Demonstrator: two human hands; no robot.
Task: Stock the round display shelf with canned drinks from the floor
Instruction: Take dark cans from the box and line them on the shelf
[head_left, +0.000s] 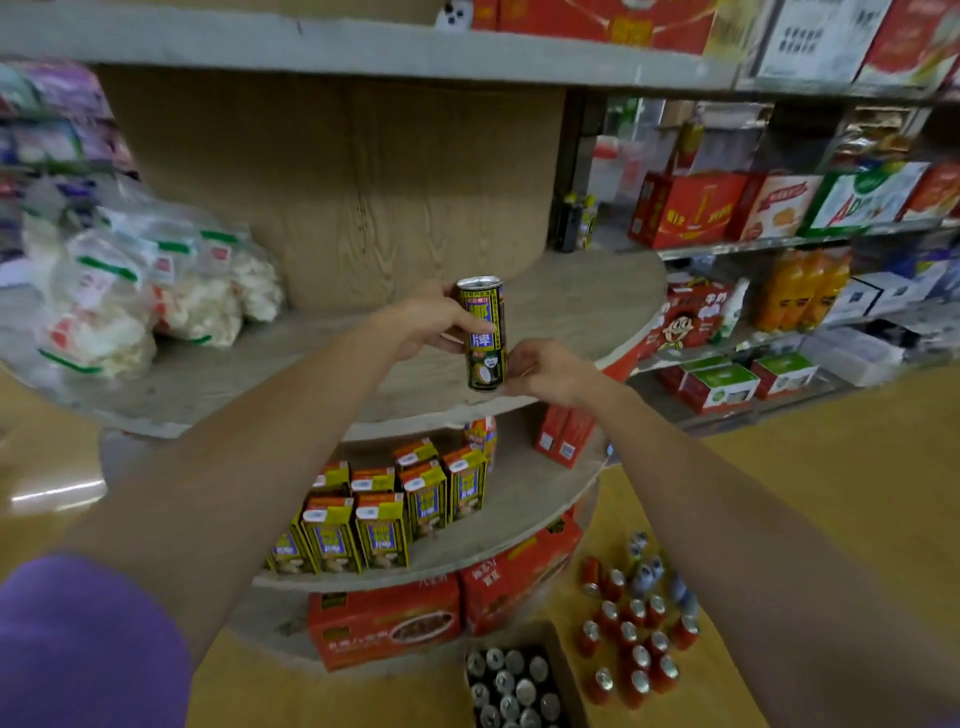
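Observation:
I hold a tall black and yellow drink can (485, 332) upright over the front edge of the round wooden display shelf (587, 306). My left hand (431, 322) grips its upper half from the left. My right hand (545, 371) pinches its lower part from the right. Whether the can's base touches the shelf board I cannot tell. On the floor to the lower right stand several red cans (636, 649), and an open cardboard box (561, 649) holds several cans with silver tops (511, 686).
Clear bags of white snacks (150, 291) fill the left of the same tier. The tier below carries yellow drink cartons (384, 514) and red packs (563, 434). Red cartons (384, 623) sit on the bottom tier. Wall shelves with boxes (691, 208) and orange bottles (800, 291) stand to the right.

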